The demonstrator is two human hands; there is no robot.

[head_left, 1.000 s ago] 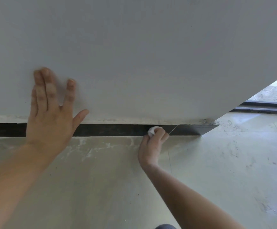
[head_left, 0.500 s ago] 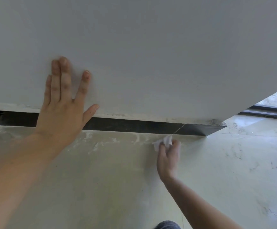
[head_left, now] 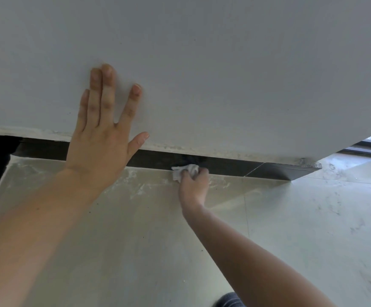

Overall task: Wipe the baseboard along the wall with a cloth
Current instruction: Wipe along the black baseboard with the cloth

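The right hand (head_left: 193,185) has its grip closed around a crumpled white cloth (head_left: 183,171), pressed to the lower edge of the dark baseboard (head_left: 228,166) just above the hand. To its left, the left hand (head_left: 101,140) lies flat, fingers spread, on the grey wall (head_left: 224,74), holding nothing.

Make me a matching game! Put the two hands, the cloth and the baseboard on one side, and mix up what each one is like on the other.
1. left hand
2. right hand
3. cloth
4. baseboard

a. dark strip under the wall
b. white and crumpled
c. flat on the wall
d. gripping the cloth

Pairs: 1-c, 2-d, 3-b, 4-a
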